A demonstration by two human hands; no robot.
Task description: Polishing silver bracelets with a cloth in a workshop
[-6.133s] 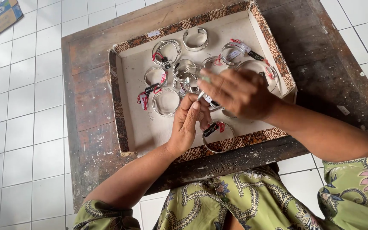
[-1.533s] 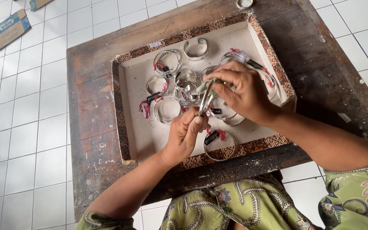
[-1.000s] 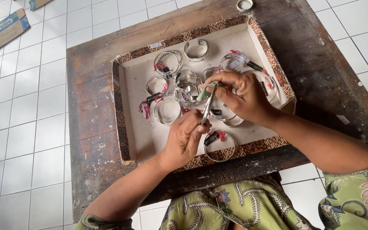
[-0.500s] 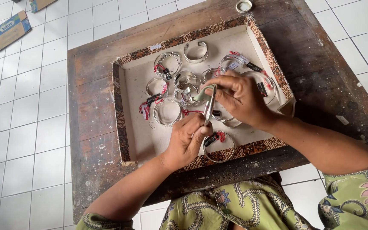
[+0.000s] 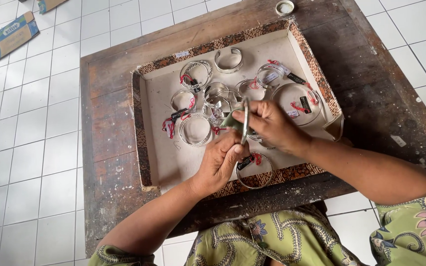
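Observation:
A shallow cardboard tray [image 5: 168, 152] with patterned rims lies on a dark wooden table [image 5: 109, 128]. Several silver bangles [image 5: 195, 129] with red tags lie inside it. My right hand [image 5: 272, 125] is shut on a silver bangle [image 5: 245, 120], held on edge above the tray's middle. My left hand [image 5: 220, 162] grips the bangle's lower part and presses a small greenish cloth [image 5: 230, 120] against it. A large bangle [image 5: 255, 172] rests on the tray's near rim just under my hands.
A small round lid [image 5: 285, 7] sits at the table's far edge. A flat cardboard box [image 5: 13, 34] lies on the white tiled floor at far left. My patterned green clothing [image 5: 282, 241] fills the bottom of the view.
Both hands stay on the same bangle; my right hand has turned it more upright while my left hand has shifted along it with the cloth.

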